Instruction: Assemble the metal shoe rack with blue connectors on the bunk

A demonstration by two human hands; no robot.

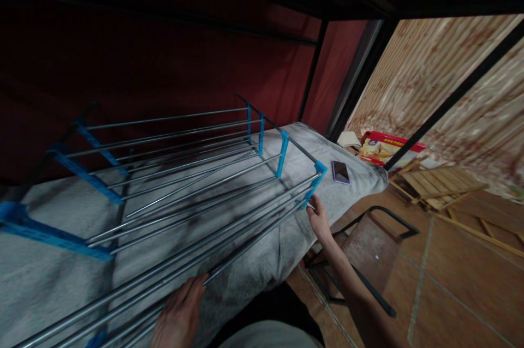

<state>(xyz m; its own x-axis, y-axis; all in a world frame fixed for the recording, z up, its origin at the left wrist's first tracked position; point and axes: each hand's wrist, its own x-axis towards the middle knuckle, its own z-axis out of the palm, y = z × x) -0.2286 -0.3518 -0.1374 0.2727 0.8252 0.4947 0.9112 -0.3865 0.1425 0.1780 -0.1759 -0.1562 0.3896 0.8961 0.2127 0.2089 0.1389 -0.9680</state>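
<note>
Rack (204, 241): thin metal rods, blue plastic brackets (283, 151); lying on fuzzy grey blanket (262, 263). Left hand (179, 310): fingers wrapped round front rod (229, 263). Right hand (318, 219): fingers at corner bracket (315, 184), grip unclear. Surroundings: flat phone (340, 172), black frame (315, 72), rippled patterned curtain (462, 75), tiled floor (458, 288).

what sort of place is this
Probably a bedroom, by a bunk-style bed: a grey blanket covers the surface, a dark metal frame rises around it, and what looks like a patterned curtain hangs beyond.

Dim overall, near-black toward 11 o'clock, striped curtain (458, 81) brightest at 2 o'clock, faint glints on rods (123, 288), wide-angle edge stretch.
</note>
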